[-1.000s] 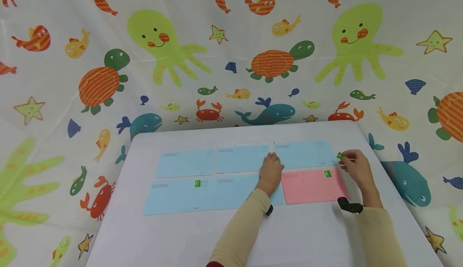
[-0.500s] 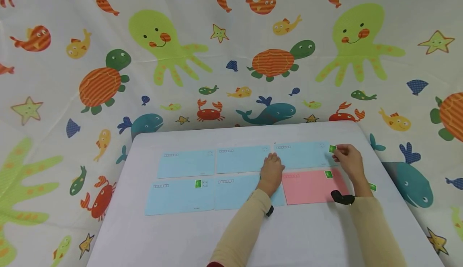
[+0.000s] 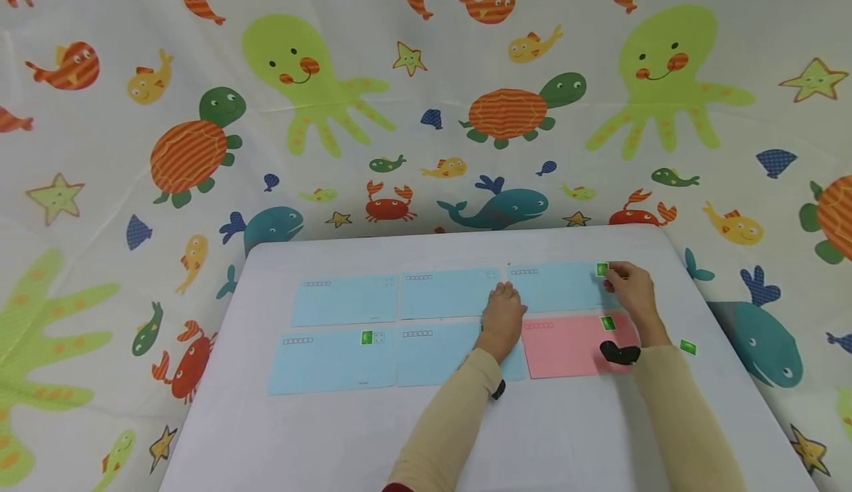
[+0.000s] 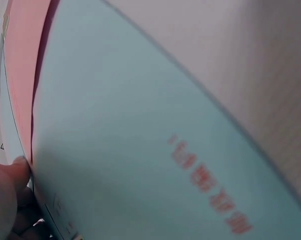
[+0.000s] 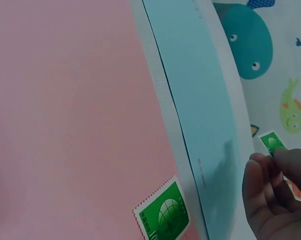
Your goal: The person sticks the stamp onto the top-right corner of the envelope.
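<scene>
My right hand (image 3: 635, 296) pinches a green postage stamp (image 3: 602, 269) between thumb and fingertips, over the upper right corner of the back-right blue envelope (image 3: 555, 291). In the right wrist view that held stamp (image 5: 271, 142) sticks out beyond the fingertips. Just below, a pink envelope (image 3: 559, 351) bears a green stamp (image 3: 609, 323) in its upper right area. My left hand (image 3: 504, 322) rests flat across the middle envelopes, covering part of the front-middle blue envelope (image 3: 433, 359); its fingers reach the back-middle blue envelope (image 3: 446, 296). Its thumb (image 4: 20, 170) lies by the pink envelope's edge.
Two more blue envelopes lie at left, one behind (image 3: 346, 303) and one in front (image 3: 326, 366); the front one has a green stamp (image 3: 367, 337). A loose green stamp (image 3: 688, 346) lies on the white table (image 3: 299, 447), right of my right wrist. A sea-animal curtain (image 3: 426, 107) hangs behind.
My right hand has moved left with the stamp, from beside the back-right envelope to over its corner. The loose stamp on the right has come into view. My left hand stays in place.
</scene>
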`<state>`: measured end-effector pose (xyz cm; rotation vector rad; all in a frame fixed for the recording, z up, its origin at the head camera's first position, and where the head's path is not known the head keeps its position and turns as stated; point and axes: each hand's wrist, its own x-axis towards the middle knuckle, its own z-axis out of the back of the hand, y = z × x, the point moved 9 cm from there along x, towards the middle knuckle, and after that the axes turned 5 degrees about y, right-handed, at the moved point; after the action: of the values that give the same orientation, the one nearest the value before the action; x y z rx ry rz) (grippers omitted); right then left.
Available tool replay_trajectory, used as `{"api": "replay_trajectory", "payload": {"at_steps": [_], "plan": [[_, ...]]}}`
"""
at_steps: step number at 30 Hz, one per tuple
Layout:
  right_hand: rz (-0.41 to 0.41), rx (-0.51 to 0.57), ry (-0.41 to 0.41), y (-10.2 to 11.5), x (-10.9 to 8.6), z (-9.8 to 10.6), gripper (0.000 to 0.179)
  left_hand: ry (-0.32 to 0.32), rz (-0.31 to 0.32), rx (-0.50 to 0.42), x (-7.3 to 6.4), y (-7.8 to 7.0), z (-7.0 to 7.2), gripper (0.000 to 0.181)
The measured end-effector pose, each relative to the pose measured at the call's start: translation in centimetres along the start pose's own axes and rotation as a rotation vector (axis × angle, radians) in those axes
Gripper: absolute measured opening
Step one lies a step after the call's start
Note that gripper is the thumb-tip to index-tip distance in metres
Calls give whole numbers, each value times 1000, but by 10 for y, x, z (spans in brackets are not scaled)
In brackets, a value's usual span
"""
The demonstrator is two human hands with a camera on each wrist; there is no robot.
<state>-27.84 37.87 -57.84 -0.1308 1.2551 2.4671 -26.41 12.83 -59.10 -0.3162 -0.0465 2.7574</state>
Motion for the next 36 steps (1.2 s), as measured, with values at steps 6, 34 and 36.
{"api": "replay_trajectory", "payload": {"at_steps": [6,34,36], "plan": [[-10,-20,-12,-2,7,-5,41,-2,-5,22,2,0,-1,51],[14,-184,-67,0,25,-21,40,-47,-15,-25,1,2,3,49],[14,-194,-76,0,26,-21,39,-45,-16,-28,1,1,3,49]]}}
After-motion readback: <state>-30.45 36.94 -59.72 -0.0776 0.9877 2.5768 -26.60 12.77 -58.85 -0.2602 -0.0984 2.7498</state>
